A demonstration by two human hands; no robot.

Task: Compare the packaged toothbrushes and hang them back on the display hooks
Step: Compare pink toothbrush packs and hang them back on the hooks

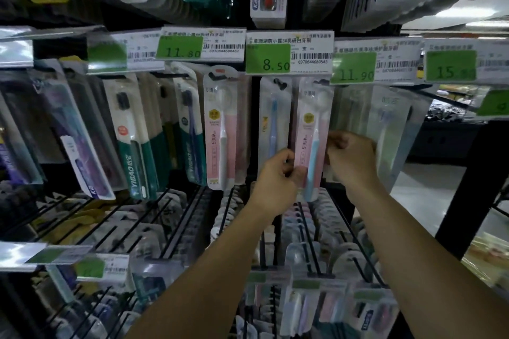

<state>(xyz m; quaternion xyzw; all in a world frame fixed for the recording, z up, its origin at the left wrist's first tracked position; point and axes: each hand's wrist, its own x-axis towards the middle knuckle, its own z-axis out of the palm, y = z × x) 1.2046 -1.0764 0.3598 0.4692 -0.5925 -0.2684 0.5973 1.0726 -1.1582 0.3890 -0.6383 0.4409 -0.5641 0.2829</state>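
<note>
Left hand [276, 173] pinches the lower left edge of a pink-carded blister pack with a light blue toothbrush [312, 135]; right hand [351, 158] grips its right edge, fingers curled. Pack is upright, top at the hook just under the green 8.50 price tag [268, 59], barcode 6970844680543. Just left hangs a clear pack with a blue brush [274, 124]. Further left: matching pink pack [220, 132] under the 11.80 tag [180, 47], then green YIBAO packs [137, 151]. Right: 11.90 tag [354, 68].

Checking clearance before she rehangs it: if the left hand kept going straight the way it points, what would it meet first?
Probably the blue-brush pack hanging just behind the left hand, which pinches the pink pack. Depth is unclear from this view.
</note>
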